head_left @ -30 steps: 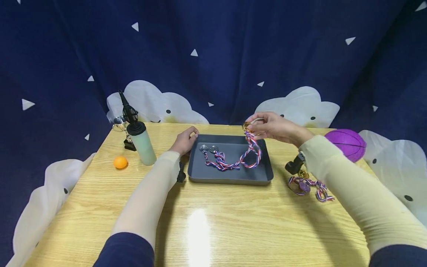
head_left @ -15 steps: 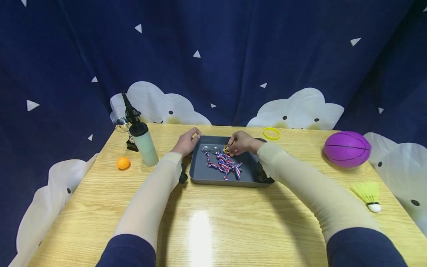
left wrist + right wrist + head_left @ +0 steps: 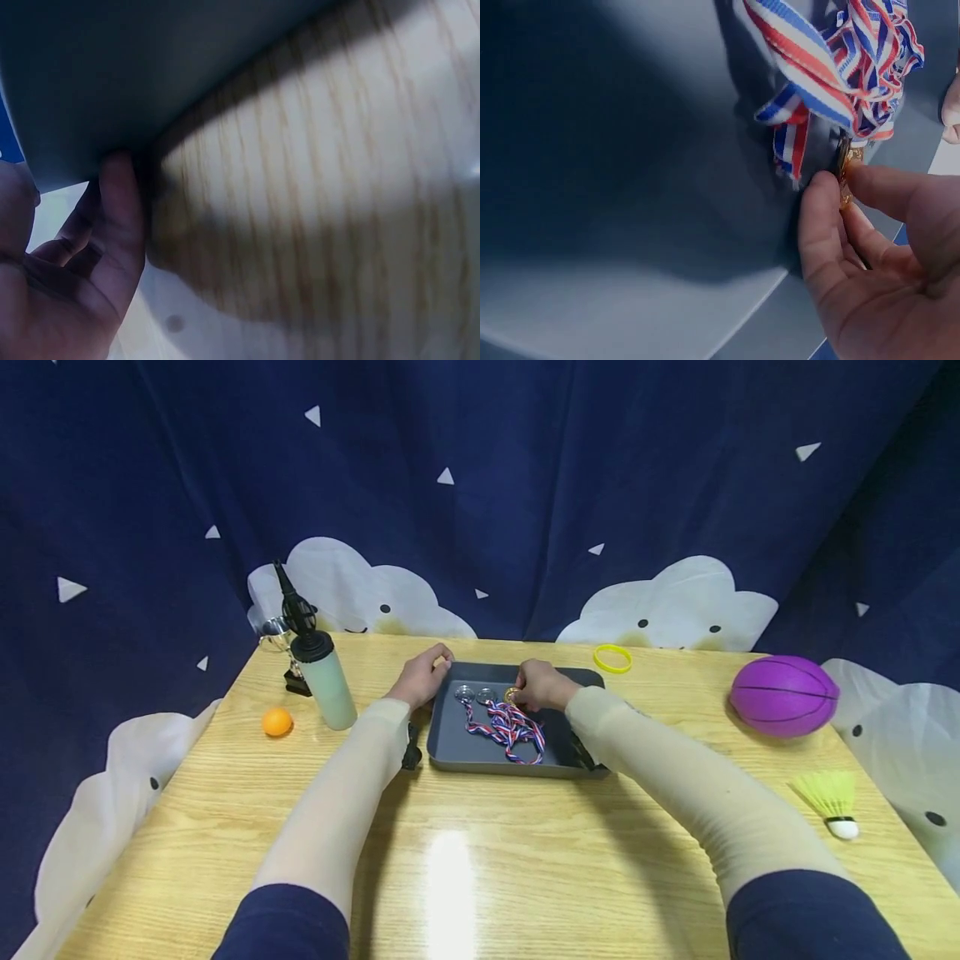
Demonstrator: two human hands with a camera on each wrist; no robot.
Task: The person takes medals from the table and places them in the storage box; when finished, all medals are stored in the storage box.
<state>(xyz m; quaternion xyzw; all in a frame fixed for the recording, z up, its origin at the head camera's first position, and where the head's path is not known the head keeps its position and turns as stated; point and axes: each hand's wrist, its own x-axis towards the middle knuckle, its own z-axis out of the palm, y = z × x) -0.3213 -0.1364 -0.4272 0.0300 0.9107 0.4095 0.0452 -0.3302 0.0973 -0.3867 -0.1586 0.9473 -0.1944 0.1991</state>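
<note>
In the head view a grey tray [image 3: 480,767] lies on the wooden table. My right hand [image 3: 542,685] is inside it, pinching a gold medal [image 3: 512,695] between thumb and fingers near the tray floor. The right wrist view shows this gold medal [image 3: 847,161] tilted on edge, its red, white and blue ribbon [image 3: 802,52] bunched beside it. Left of it lie two silver medals, one [image 3: 464,693] nearer the left wall and one [image 3: 486,696] beside it, their ribbons tangled together. My left hand [image 3: 424,677] grips the tray's back left corner, a finger against the outer wall [image 3: 112,97].
On the left stand a pale green bottle [image 3: 327,689] with a black top, a silver trophy cup [image 3: 297,682] and an orange ball [image 3: 277,722]. A yellow wristband [image 3: 612,658] lies behind the tray. Rightward are a purple ball [image 3: 783,696] and a yellow shuttlecock [image 3: 828,793].
My right hand has brought the gold medal from above the tray's back right side down and left, beside the silver ones. Its ribbon now lies on the tray floor. My left hand stays put.
</note>
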